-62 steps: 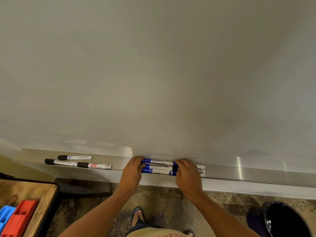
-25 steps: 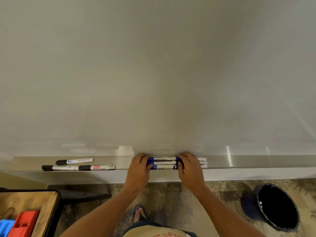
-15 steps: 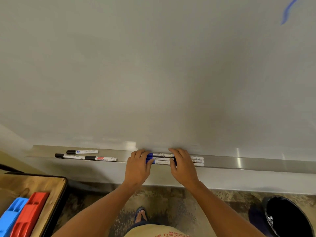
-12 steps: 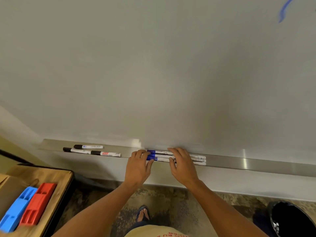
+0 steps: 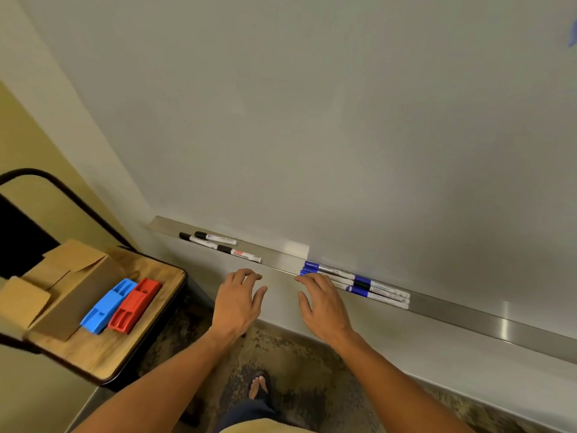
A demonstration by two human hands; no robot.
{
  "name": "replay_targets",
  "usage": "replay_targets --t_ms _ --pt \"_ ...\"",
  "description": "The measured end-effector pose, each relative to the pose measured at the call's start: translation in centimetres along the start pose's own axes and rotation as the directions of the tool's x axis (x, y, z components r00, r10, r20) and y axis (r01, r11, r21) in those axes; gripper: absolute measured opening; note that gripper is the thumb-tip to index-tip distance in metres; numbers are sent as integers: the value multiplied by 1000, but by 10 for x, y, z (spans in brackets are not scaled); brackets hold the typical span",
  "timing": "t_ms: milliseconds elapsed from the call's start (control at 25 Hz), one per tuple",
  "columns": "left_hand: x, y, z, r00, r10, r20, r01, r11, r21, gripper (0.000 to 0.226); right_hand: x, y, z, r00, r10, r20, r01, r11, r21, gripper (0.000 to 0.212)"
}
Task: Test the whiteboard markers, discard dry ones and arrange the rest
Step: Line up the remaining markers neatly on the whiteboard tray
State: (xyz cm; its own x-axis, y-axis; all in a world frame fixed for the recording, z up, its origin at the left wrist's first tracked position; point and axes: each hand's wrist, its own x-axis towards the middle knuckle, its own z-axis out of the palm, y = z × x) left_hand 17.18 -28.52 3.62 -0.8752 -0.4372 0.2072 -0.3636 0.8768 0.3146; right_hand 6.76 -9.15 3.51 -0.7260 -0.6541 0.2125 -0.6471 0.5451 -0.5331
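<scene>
A large whiteboard (image 5: 343, 120) fills the view, with a metal tray (image 5: 468, 310) along its lower edge. Several blue-capped markers (image 5: 356, 281) lie bundled side by side on the tray. Three black-capped markers (image 5: 218, 243) lie further left on the tray. My left hand (image 5: 239, 303) hovers in front of the tray, fingers spread, holding nothing. My right hand (image 5: 323, 303) is also spread and empty, its fingertips just at the left ends of the blue markers.
To the left stands a wooden chair seat (image 5: 103, 348) with a black frame, carrying a cardboard box (image 5: 62, 285), a blue eraser (image 5: 107, 306) and a red eraser (image 5: 135, 306). A blue ink stroke (image 5: 573, 34) shows at the board's top right. Patterned carpet (image 5: 281, 354) lies below.
Both hands have let go of the blue markers and pulled back from the tray, the left one moving further left. The view has swung left, showing the chair and box; the black bin is out of view.
</scene>
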Motion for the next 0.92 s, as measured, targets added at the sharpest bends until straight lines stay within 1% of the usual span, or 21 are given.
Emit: replay_targets --t_ms 200,440,680,800,920 --pt "0 -28 -21 997 -62 -52 63 998 26 35 21 -22 11 997 -63 42 63 998 21 37" --pt "16 -74 -30 994 -91 -64 92 996 21 35 58 -48 34 992 -112 58 111 993 28 36" --pt "50 -135 -34 997 -70 18 71 996 -58 36 107 -81 73 993 -69 101 70 998 -5 38" --pt "71 -166 -33 998 -53 41 56 996 -68 35 131 -96 92 991 -51 126 58 997 -54 41" --pt "90 -187 -27 998 2 65 3 997 -73 35 151 -103 107 988 13 156 4 994 -109 45"
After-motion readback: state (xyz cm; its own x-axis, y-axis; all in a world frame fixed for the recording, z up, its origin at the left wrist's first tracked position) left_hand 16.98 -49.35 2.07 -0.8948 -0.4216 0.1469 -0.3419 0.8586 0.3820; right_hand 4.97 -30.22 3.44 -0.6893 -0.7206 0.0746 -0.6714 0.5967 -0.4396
